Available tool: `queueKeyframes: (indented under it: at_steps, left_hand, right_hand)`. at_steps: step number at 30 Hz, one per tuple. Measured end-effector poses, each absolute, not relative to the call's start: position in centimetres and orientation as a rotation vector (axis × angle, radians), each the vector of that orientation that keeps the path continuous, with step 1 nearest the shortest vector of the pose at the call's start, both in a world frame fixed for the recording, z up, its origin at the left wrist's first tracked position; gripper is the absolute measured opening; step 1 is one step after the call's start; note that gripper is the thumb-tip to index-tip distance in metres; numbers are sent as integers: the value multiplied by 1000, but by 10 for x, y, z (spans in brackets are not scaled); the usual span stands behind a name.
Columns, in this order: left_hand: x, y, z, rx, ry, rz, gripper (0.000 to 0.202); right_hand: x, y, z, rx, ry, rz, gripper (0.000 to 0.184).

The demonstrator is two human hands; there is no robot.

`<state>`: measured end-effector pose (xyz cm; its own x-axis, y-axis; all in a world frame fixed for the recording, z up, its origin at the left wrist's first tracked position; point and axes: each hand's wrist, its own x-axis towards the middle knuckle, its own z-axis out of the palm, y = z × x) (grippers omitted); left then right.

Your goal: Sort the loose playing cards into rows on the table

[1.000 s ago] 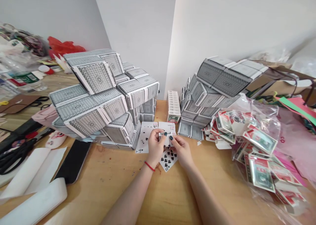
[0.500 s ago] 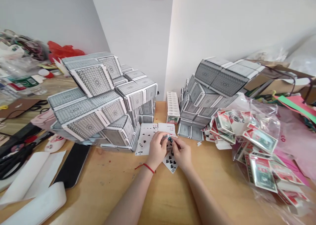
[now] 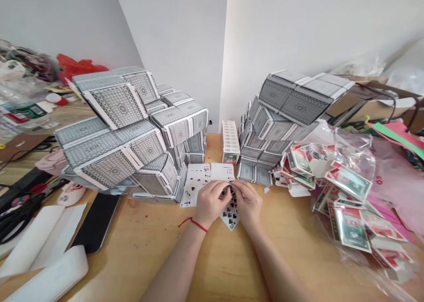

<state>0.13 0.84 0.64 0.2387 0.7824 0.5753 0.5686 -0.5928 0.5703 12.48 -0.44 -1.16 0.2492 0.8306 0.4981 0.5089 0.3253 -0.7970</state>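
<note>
My left hand, with a red string at the wrist, and my right hand meet over loose playing cards lying face up on the wooden table. Both hands have their fingers curled down and pinched together on cards between them. A ten of spades pokes out under the hands. What exactly sits between the fingertips is hidden.
A large grey structure built of folded card backs stands to the left, a second one to the right. A small white card box stands behind. A plastic bag of red-green card packs lies right. Paper rolls, a black tablet and scissors lie left.
Both hands have lowered toward the table and closed tighter over the cards. The card held up a second ago is now down among the others.
</note>
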Motion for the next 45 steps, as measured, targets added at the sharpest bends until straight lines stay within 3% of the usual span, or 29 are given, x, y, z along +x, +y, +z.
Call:
queueKeyframes:
  at_steps: [28,37,45]
  left_hand:
    - [6,6,1,2195,1440,1263,26]
    - [6,7,1,2227,1427,1321,20]
    - [8,9,-2,2214,1525,1278,25]
  right_hand:
    - [121,-5,-10,-1354,-1438,320,21]
    - [124,-3,-9,-1468,-1385,204,11]
    - [126,-1,-13,-1493,-1406,209,17]
